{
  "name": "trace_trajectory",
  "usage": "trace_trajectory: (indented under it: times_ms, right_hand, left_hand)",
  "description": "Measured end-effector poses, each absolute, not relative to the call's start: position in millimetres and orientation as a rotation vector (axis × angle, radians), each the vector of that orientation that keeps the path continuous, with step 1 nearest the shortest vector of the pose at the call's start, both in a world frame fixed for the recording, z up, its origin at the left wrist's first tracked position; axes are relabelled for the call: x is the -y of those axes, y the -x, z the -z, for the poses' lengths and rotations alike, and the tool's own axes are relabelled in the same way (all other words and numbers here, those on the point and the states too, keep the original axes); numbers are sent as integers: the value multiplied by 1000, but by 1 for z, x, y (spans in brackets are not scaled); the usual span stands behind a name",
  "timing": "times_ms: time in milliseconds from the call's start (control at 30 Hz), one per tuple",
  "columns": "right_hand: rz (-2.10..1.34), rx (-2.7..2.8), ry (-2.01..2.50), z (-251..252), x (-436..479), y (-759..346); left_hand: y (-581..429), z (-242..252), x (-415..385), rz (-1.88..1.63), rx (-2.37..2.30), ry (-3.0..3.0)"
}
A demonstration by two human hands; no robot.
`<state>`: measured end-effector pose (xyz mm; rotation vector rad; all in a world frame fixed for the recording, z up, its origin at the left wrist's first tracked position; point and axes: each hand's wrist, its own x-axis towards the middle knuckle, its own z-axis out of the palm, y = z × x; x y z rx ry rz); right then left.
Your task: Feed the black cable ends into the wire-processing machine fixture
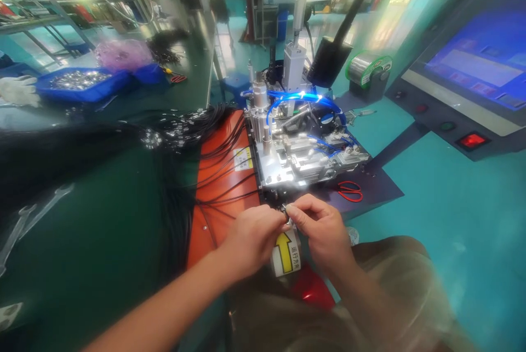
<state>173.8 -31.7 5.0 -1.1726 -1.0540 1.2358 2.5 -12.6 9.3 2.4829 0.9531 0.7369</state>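
My left hand (257, 234) is closed, thumb and forefinger pinched at the front edge of the machine. Facing it, my right hand (322, 228) also pinches, its fingertips almost meeting those of the left. Between them shows a small dark piece with a bright metal tip (284, 210), mostly hidden by the fingers. Just beyond stands a metal fixture machine (304, 154) with blue air tubes (306, 96). Below the hands is a white label with a yellow arrow (284, 253). Thin black cables (226, 197) cross the orange surface (222, 160) to the left.
A large bundle of black cables (172, 132) covers the green table. Two wrenches (39, 215) lie at left, near a blue tray (78, 86) of small metal parts. Red-handled scissors (350, 191), a solder wire spool (367, 69) and a control screen (476, 61) are on the right.
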Motion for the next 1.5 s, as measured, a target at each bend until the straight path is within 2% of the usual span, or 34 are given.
trace_trajectory:
  times_ms: [333, 800, 1067, 1500]
  right_hand:
    - [-1483, 1158, 1316, -11, 22, -210]
    - [-1364, 1536, 1394, -24, 16, -213]
    - [-1160, 1533, 1489, -3, 9, -202]
    - [-1163, 1523, 1458, 14, 4, -192]
  left_hand:
    - [0, -9, 9, -764, -994, -2581]
    - [0, -11, 10, -744, -1013, -2629]
    - [3, -12, 7, -753, -1118, -2500]
    - [5, -6, 4, -628, -1280, -2494]
